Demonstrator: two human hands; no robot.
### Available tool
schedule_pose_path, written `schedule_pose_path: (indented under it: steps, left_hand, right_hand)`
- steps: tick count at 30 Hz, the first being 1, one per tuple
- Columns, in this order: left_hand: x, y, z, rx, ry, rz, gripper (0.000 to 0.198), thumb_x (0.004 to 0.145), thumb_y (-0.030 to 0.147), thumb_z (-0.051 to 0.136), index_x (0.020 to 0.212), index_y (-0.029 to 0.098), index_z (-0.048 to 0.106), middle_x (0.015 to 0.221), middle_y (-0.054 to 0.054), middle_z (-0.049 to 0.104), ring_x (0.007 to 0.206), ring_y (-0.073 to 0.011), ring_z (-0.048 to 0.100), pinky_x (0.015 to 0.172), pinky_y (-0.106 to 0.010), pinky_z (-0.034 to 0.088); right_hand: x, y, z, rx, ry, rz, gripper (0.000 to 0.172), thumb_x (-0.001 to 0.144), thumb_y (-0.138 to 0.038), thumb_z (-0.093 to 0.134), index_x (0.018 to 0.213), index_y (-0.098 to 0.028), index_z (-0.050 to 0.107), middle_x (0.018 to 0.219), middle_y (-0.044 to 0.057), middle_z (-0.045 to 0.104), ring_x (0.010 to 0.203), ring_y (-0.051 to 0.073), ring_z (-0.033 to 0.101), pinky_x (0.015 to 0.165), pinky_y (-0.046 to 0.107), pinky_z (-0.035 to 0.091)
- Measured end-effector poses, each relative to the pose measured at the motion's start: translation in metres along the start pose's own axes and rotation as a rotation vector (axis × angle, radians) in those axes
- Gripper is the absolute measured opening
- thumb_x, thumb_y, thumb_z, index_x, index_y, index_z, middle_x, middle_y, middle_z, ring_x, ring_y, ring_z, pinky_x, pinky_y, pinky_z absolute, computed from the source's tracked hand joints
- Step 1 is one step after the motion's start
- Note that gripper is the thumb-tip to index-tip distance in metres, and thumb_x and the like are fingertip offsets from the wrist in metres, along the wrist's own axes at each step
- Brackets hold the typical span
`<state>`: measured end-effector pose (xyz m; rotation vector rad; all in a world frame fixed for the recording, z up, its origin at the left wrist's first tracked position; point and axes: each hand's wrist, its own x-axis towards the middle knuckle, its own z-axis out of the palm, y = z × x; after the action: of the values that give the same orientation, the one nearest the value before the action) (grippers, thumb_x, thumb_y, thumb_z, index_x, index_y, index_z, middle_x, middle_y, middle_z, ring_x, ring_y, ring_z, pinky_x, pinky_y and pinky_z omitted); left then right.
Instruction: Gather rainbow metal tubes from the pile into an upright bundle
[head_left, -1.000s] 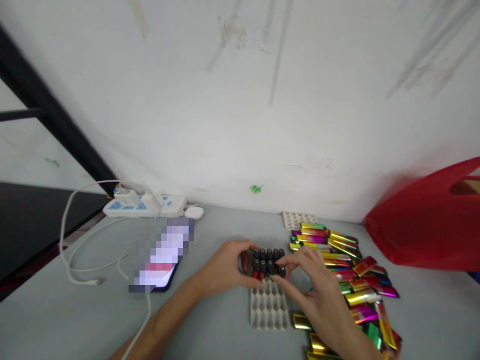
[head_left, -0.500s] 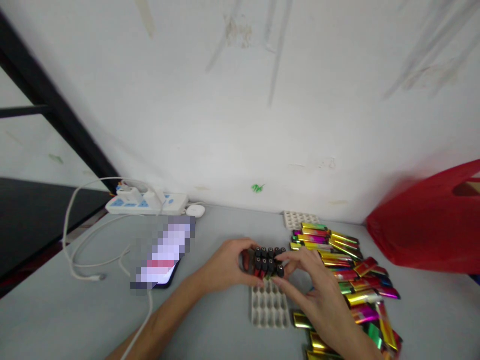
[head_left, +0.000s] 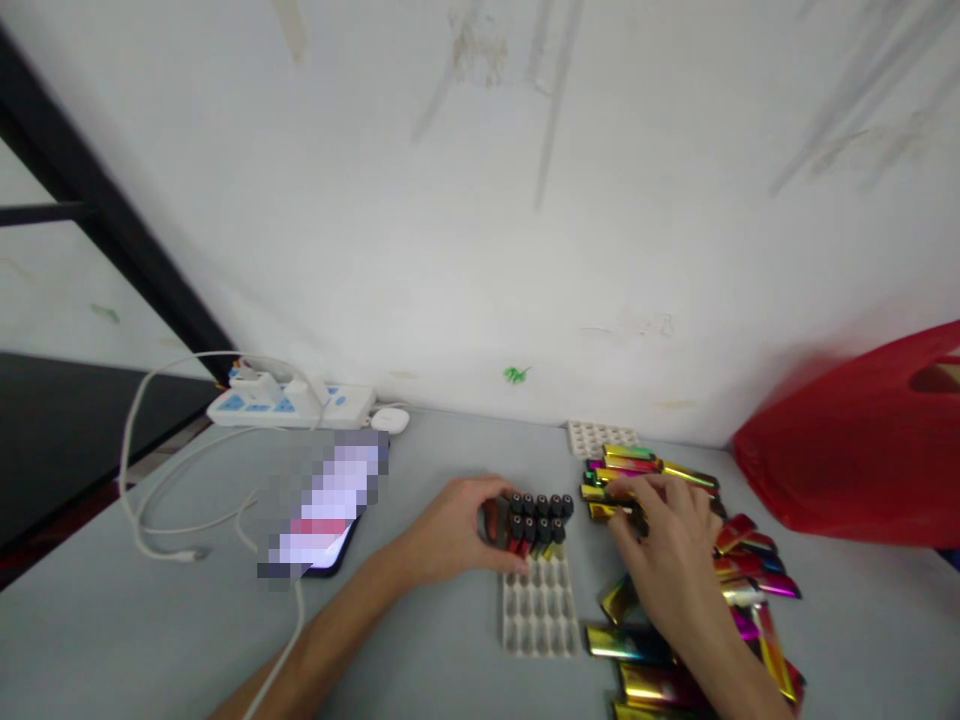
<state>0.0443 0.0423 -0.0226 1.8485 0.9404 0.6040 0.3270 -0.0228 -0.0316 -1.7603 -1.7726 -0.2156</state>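
My left hand [head_left: 450, 535] pinches the tray [head_left: 536, 600] edge while my right hand [head_left: 664, 540], fingers curled, lifts a light, slick lighter [head_left: 611, 512], best gripped mid-body.

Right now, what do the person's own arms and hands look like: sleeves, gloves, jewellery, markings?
Both are bare. The left hand and forearm show no sleeve, glove, watch or ring. The right hand and forearm are also uncovered, with nothing on the wrist or fingers that can be seen. No tattoos or markings show; the picture is somewhat blurred, so fine detail cannot be told.
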Motion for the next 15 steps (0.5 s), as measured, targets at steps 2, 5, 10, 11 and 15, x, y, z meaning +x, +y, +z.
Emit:
schedule_pose_path:
  steps: [2,5,10,11,15]
  left_hand:
    - [0.000,0.000,0.000,-0.003,-0.001,-0.003,0.060,0.061,0.043,0.108,0.108,0.016,0.082,0.086,0.001,0.074,0.076,-0.0185,0.066,0.069,-0.025,0.047]
    - [0.000,0.000,0.000,-0.003,-0.008,-0.006,0.059,0.062,0.042,0.107,0.108,0.015,0.082,0.085,0.001,0.073,0.076,-0.0182,0.065,0.069,-0.025,0.047]
    - [-0.001,0.000,0.001,0.001,-0.001,-0.014,0.062,0.061,0.044,0.108,0.109,0.015,0.081,0.087,0.001,0.073,0.077,-0.0184,0.065,0.068,-0.025,0.046]
    - [-0.001,0.000,0.001,0.005,0.001,-0.015,0.063,0.060,0.045,0.108,0.109,0.015,0.081,0.087,0.001,0.073,0.077,-0.0185,0.065,0.068,-0.025,0.046]
    - [0.000,0.000,0.000,0.019,0.002,-0.010,0.062,0.061,0.044,0.108,0.110,0.015,0.081,0.089,0.000,0.074,0.078,-0.0191,0.066,0.070,-0.025,0.048]
  right_hand:
    - [-0.001,0.005,0.003,-0.082,-0.012,-0.048,0.018,0.093,-0.020,0.066,0.105,-0.028,0.078,0.113,0.014,0.066,0.103,0.039,0.054,0.077,0.046,0.037]
    - [-0.003,0.002,0.002,-0.153,-0.026,-0.085,0.015,0.091,-0.018,0.069,0.100,-0.028,0.077,0.110,0.014,0.064,0.102,0.038,0.054,0.077,0.045,0.037]
    - [-0.004,-0.007,-0.003,-0.192,-0.124,-0.108,0.015,0.090,-0.023,0.074,0.104,-0.027,0.072,0.108,0.014,0.061,0.101,0.039,0.054,0.079,0.047,0.038]
    - [-0.004,-0.007,-0.003,-0.192,-0.140,-0.120,0.016,0.090,-0.023,0.074,0.105,-0.027,0.071,0.109,0.014,0.061,0.102,0.039,0.054,0.079,0.047,0.038]
    - [-0.002,-0.003,-0.001,-0.167,-0.173,-0.155,0.018,0.090,-0.021,0.072,0.106,-0.026,0.068,0.111,0.013,0.062,0.105,0.039,0.055,0.081,0.047,0.039]
